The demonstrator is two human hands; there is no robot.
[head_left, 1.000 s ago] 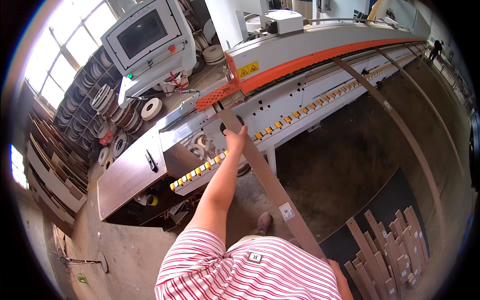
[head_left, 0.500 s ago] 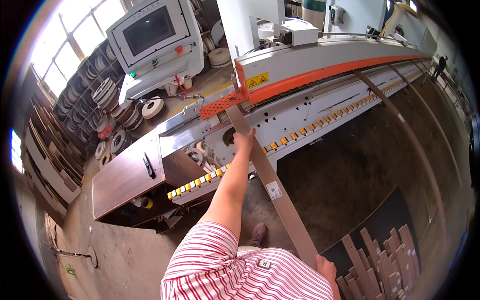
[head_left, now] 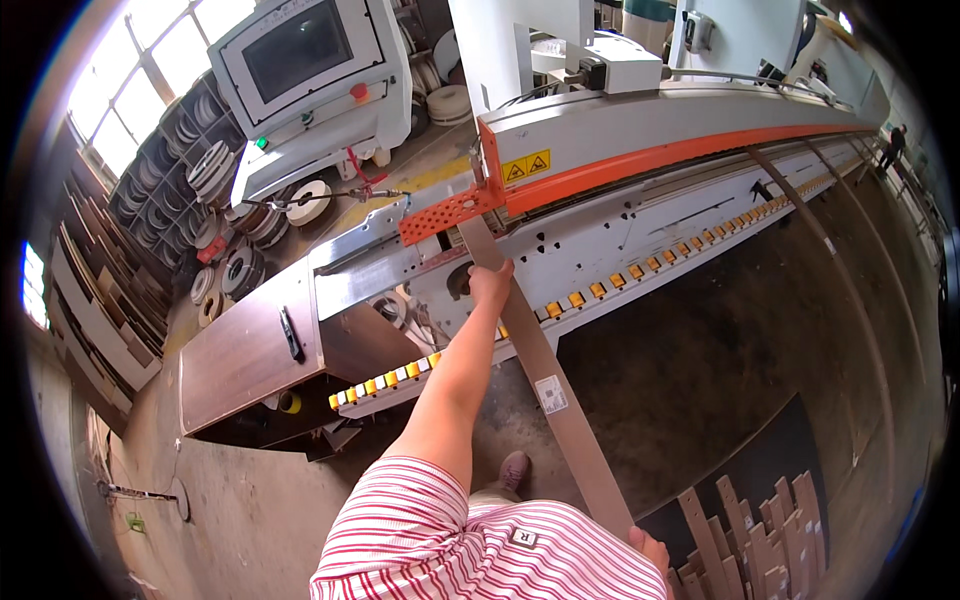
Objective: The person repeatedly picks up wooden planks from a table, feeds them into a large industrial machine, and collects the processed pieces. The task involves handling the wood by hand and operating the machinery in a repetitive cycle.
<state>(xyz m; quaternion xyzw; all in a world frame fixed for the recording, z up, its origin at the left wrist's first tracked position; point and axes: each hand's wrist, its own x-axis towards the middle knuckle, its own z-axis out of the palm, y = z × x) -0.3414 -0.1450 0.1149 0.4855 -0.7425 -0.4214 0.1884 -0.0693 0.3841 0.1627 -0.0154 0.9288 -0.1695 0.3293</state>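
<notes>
Rollers, yellow and set in a row, line the near edge of the machine bed, which slants from 8 o'clock up toward 2. Dark floor opens out at 3 to 4 o'clock, between the brown board and the long brown bars at 3. Near 5 o'clock, strips lie on a black sheet, close to the board's lower end.

A grey beam with an orange band spans 12 to 2 o'clock. The control console stands at 11, a window at 10, and a brown cabinet just below 9, with a black knife on top. A distant person stands past 2.

The board crosses the bed from 12 o'clock, its upper end at the perforated orange guard, down to 5. The hands are well apart. The left hand, near the dial's centre, is clamped on the board's left edge; its underside fingers are hidden. The right hand, at 5 o'clock, curls around the lower end.
</notes>
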